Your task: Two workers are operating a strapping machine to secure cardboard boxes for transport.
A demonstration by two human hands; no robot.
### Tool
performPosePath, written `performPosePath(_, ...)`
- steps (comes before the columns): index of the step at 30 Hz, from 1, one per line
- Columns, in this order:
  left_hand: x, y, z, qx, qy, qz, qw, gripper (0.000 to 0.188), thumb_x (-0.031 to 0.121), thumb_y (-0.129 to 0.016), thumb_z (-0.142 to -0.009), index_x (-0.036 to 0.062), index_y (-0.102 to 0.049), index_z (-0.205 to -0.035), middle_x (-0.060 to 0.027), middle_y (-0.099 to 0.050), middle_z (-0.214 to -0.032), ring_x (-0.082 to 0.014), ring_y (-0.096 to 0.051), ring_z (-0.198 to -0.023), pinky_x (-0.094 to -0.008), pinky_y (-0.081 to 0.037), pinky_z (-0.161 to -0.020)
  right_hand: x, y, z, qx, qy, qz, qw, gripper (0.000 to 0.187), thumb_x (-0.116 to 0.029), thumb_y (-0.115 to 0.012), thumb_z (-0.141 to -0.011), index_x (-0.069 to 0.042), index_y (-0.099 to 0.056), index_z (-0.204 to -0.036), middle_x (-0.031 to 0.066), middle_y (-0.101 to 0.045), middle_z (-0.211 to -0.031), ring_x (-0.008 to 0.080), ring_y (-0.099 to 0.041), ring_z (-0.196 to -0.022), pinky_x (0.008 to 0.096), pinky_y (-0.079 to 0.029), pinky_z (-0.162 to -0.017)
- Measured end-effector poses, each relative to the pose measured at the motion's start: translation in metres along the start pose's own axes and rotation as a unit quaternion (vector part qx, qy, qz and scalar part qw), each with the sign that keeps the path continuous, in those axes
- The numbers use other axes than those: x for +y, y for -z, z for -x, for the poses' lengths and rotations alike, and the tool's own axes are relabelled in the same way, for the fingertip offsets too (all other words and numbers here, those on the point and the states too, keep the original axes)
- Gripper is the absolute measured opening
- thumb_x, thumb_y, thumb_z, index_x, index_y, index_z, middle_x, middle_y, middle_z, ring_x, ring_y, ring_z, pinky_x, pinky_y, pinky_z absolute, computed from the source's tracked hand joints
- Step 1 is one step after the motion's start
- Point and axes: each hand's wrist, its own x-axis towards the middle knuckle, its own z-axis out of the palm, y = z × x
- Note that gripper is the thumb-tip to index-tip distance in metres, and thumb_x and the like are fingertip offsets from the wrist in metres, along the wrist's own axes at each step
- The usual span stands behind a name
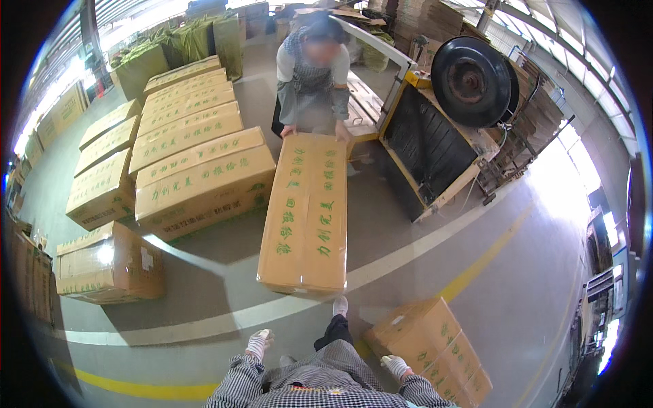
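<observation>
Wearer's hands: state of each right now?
Left hand: nothing visible held; open or closed cannot be told.
Right hand: by the lower-right carton; open or closed, touching or not, cannot be told.

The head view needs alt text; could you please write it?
A co-worker has both hands on the far end of a long carton; the wearer's gloved left hand looks empty, the right hand near another carton. More cartons stand at left.
</observation>
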Motion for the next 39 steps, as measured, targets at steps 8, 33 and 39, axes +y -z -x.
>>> performPosePath(8,0.065,-0.099,-0.109,0.020,0.042,-0.122,0.991,0.042,0.037,-0.053,-0.097,0.0037,-0.060,-0.123,-0.0123,-0.067,-0.112,-0.0233,-0.062,-0.105,-0.0369,-0.048,-0.091,-0.032,0.178,-0.128,-0.001,-0.012,-0.049,0.999,0.039,-0.040,-0.045,-0.097,-0.010,-0.067,-0.111,0.0081,-0.071,-0.095,0.0170,-0.066,-0.089,0.0318,-0.052,-0.072)
performPosePath(33,0.508,-0.236,-0.331,0.128,-0.034,-0.057,0.990,0.025,0.029,-0.055,-0.091,0.0067,-0.065,-0.090,-0.0037,-0.063,-0.079,-0.0165,-0.056,-0.065,-0.0327,-0.042,-0.057,-0.663,0.436,-0.439,0.003,0.286,0.176,0.942,0.045,-0.040,-0.050,-0.096,-0.003,-0.063,-0.117,0.0174,-0.067,-0.114,0.0317,-0.062,-0.105,0.0365,-0.047,-0.093)
performPosePath(39,0.701,-0.338,-0.468,0.067,-0.155,-0.085,0.982,0.032,0.028,-0.060,-0.092,0.0046,-0.068,-0.112,-0.0041,-0.069,-0.093,-0.0128,-0.059,-0.083,-0.0282,-0.047,-0.077,-0.724,0.515,-0.504,-0.029,0.002,-0.273,0.962,0.043,-0.040,-0.050,-0.098,-0.006,-0.062,-0.121,0.0096,-0.068,-0.109,0.0215,-0.063,-0.093,0.0354,-0.050,-0.084)
